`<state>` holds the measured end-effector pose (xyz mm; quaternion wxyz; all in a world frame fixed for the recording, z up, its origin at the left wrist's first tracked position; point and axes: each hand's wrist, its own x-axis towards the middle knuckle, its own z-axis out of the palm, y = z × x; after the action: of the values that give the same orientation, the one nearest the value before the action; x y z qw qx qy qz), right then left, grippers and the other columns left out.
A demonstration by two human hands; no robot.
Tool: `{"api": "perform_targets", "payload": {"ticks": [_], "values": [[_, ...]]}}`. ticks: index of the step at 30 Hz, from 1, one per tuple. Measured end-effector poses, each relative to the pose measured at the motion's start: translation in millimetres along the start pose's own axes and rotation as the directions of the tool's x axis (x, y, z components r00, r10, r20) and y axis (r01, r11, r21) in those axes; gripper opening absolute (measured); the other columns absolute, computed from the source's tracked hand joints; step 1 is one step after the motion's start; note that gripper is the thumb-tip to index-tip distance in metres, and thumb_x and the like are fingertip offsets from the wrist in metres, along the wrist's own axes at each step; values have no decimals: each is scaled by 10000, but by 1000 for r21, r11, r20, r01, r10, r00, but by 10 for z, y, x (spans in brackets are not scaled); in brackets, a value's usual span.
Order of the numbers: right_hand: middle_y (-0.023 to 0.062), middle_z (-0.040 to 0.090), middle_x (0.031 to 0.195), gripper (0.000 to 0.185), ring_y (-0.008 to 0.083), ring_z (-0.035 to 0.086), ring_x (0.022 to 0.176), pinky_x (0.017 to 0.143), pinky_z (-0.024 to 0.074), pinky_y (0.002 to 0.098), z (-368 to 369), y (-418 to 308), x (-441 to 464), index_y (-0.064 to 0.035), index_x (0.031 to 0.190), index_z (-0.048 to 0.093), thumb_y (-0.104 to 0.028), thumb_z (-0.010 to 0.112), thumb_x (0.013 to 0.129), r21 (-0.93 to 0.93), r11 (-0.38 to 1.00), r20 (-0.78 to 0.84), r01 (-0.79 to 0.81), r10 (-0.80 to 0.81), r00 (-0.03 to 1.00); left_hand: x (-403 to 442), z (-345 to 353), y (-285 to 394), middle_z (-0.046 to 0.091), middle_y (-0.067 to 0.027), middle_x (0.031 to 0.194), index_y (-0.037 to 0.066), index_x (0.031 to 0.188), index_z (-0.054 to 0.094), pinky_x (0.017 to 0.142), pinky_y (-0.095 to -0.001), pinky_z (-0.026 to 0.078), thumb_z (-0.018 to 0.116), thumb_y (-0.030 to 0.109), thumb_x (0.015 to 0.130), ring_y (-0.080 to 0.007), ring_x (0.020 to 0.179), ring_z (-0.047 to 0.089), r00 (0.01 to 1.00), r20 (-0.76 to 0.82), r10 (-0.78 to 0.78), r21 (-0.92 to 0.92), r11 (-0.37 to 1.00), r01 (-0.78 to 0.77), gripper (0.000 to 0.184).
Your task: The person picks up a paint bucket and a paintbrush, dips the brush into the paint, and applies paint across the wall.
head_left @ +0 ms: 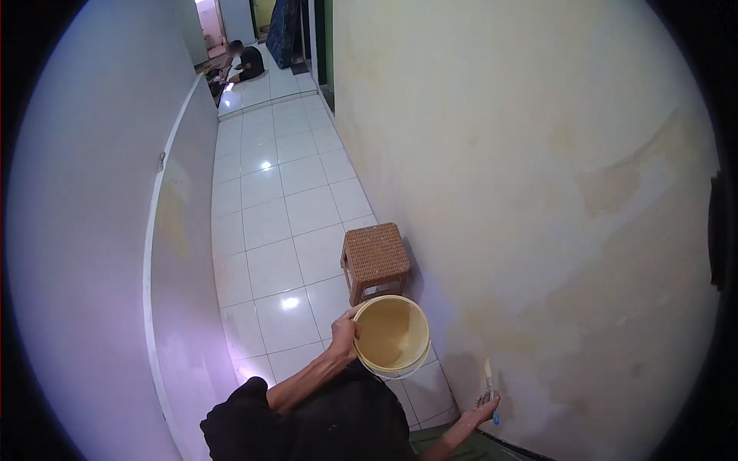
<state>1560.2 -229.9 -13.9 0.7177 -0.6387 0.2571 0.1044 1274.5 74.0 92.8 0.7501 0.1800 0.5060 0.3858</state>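
My left hand (345,332) grips the left rim of a yellow bucket (393,332), its thumb over the edge. Some pale yellowish stuff shows inside the bucket, and a thin handle hangs at its lower side. Low on the right, my right hand (486,404) is closed round a paintbrush (490,379), whose pale bristles point up and whose blue handle end sticks out below. The brush is close to the patchy cream wall (530,253); whether it touches the wall I cannot tell.
A woven stool (377,252) stands beyond the bucket, against the right wall. White floor tiles (273,257) run up the narrow corridor. A low wall (184,253) borders the left. A person (249,63) sits on the floor at the far end.
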Motion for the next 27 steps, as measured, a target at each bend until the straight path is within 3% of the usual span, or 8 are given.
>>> {"api": "perform_targets", "payload": {"ticks": [8, 14, 17, 27], "values": [[105, 612, 1232, 507, 188, 577, 1075, 886, 419, 317, -29, -1, 119, -136, 1262, 621, -472, 619, 883, -72, 997, -64, -37, 33, 997, 60, -42, -79, 669, -113, 1048, -41, 1300, 617, 538, -222, 443, 377, -121, 599, -141, 702, 568, 1000, -15, 27, -37, 999, -28, 745], [95, 613, 1200, 482, 181, 580, 1044, 879, 428, 320, -14, 32, 245, -136, 1221, 638, -477, 624, 881, -11, 1000, -39, -11, 11, 999, 119, -110, -119, 667, -119, 1042, -55, 1291, 614, 558, -219, 451, 373, -125, 599, -151, 724, 574, 999, 22, 36, -61, 998, -35, 736], [101, 606, 1214, 489, 188, 577, 1064, 897, 424, 325, 22, -5, 249, -128, 1231, 629, -476, 618, 887, -30, 999, -36, -23, 21, 999, 40, -45, -53, 665, -118, 1035, -54, 1290, 614, 550, -219, 444, 373, -129, 607, -145, 719, 570, 998, -40, 38, -40, 998, -39, 728], [119, 585, 1258, 514, 211, 564, 1131, 958, 413, 342, 60, -55, 95, -100, 1264, 598, -471, 596, 909, -70, 997, -19, -45, 44, 999, 60, -40, -47, 661, -116, 1042, -41, 1305, 609, 521, -226, 415, 382, -123, 633, -125, 680, 545, 998, -41, 44, -65, 997, -47, 714]]}}
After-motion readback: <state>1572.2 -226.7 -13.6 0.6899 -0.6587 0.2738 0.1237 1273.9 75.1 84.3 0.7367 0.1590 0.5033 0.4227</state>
